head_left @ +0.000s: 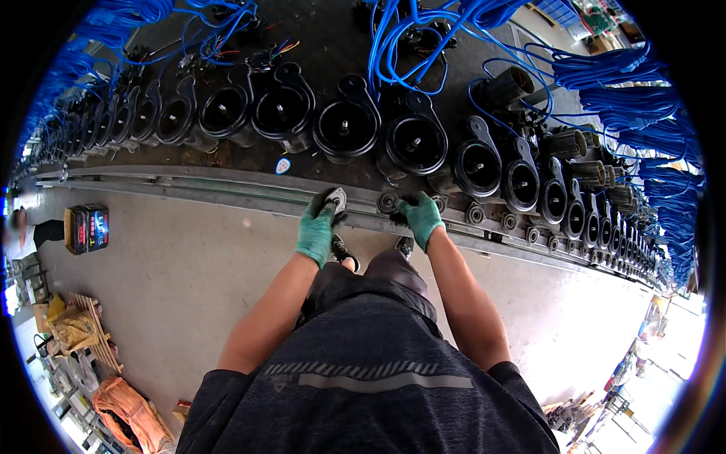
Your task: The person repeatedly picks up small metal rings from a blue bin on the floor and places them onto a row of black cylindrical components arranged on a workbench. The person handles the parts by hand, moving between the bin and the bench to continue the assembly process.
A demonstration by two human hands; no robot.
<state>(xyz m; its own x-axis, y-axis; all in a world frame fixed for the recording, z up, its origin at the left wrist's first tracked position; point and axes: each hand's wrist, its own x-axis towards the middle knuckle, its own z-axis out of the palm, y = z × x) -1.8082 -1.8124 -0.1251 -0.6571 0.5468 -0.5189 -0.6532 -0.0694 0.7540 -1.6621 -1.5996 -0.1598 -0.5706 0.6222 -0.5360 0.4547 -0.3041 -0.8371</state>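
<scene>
My left hand (pixel 316 231), in a green glove with dark fingertips, pinches a pale metal end cap (pixel 337 199) above the metal rail (pixel 257 191). My right hand (pixel 422 218), gloved the same way, is curled at the right edge of a round grey cap with a ringed face (pixel 388 201). Its fingertips are partly hidden against that cap. Just beyond both hands stand black round housings with a centre shaft, among them one housing (pixel 345 127) and another housing (pixel 415 144), each with a lug on its far side.
Several ringed caps (pixel 475 214) line the rail to the right. Blue cable coils (pixel 628 113) and metal cylinders (pixel 508 86) lie behind the housings. A small blue-and-white tag (pixel 283 166) is on the bench. A printed carton (pixel 87 229) stands at left, near another person (pixel 26 236).
</scene>
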